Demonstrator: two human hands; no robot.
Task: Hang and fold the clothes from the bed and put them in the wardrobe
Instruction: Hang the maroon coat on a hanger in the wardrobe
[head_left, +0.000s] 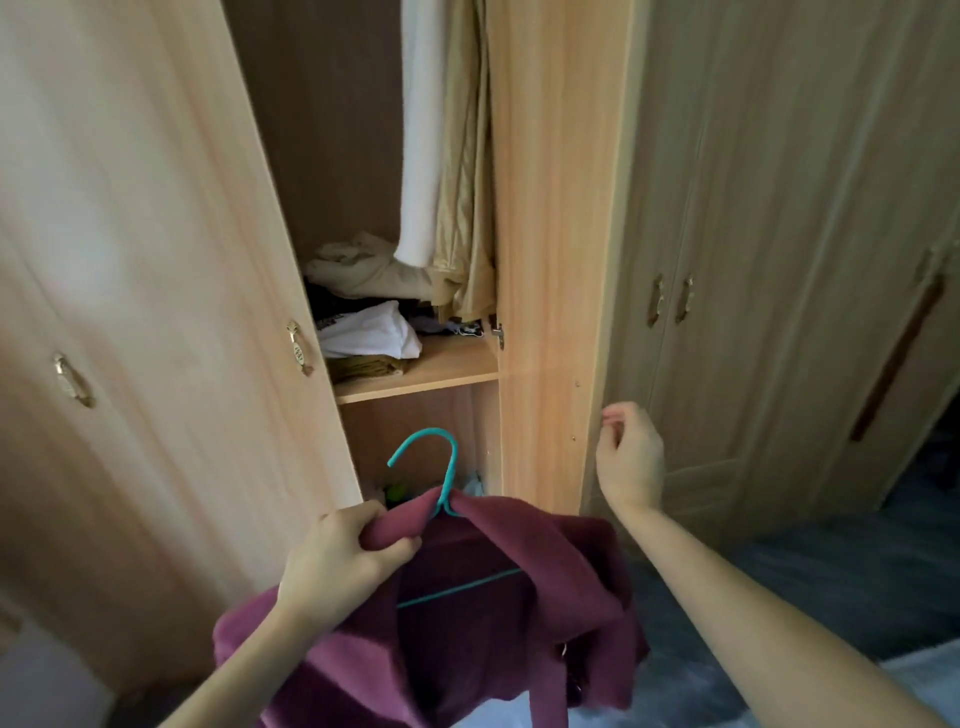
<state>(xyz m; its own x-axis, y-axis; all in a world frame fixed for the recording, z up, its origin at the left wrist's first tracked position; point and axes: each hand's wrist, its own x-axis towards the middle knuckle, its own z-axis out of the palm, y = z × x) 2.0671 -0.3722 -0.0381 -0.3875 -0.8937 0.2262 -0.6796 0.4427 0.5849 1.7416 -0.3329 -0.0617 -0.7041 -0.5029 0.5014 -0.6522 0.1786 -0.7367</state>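
One left hand (343, 553), fingers curled and pinching the shoulder of a maroon garment (519, 587) draped on a teal hanger (448, 470), held low before the open wardrobe (545, 208). One right hand (629, 457), holding nothing, fingers loosely curled, near the edge of the open door. One shelf (447, 371) bearing folded clothes (369, 332); pale garments (447, 145) hanging above it.

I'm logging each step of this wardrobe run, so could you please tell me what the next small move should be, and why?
Probably lift the maroon garment so the teal hanger hook rises into the open wardrobe compartment. The garment already sits on the hanger, the left hand holds it by the shoulder, and the right hand is at the open door's edge, holding nothing. Hung clothes show above; the rail itself is out of view.
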